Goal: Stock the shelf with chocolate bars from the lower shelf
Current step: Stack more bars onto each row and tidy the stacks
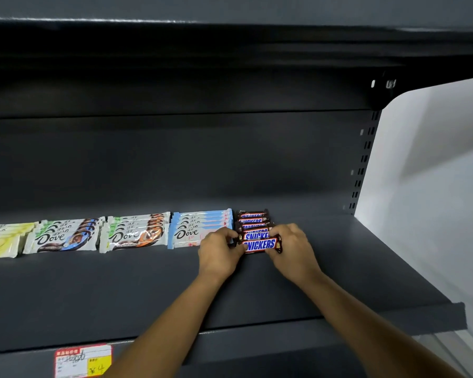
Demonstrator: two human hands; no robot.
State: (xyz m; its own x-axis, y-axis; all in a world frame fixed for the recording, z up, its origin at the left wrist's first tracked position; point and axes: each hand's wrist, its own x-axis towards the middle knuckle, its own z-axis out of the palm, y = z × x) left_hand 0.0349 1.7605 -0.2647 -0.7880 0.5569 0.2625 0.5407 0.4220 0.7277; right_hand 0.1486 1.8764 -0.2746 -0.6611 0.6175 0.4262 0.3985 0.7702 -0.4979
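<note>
1. Head view: fingers [231,237] of the left hand [219,252] pinch the left end of the front Snickers bar [260,244]. The right hand [291,249] pinches the right end. Both sets are curled round the wrapper ends, not spread.
2. The bar is label up at the front of the Snickers row [253,222], overlapping the bar behind. Can't tell if it's resting on the shelf [339,268] or just above it.
3. Step in hand, as I read it: seat this bar square in the row.
4. Grip the crimped ends only and don't squeeze the middle. Lower it flat, then nudge it back so it shingles like the bars behind.
5. Line its left end up with the row. The light-blue Dove bars [200,227] sit just beside it, and the left hand covers that stack's front corner, so a sideways push would likely skew the stack.
6. Let go of both ends together and pull the hands straight back toward the shelf lip. One-sided release would probably twist the bar.
7. Progress: several Dove stacks and a Snickers row are in place. The lower shelf is out of view, so I can't tell how much stock is left.
</note>
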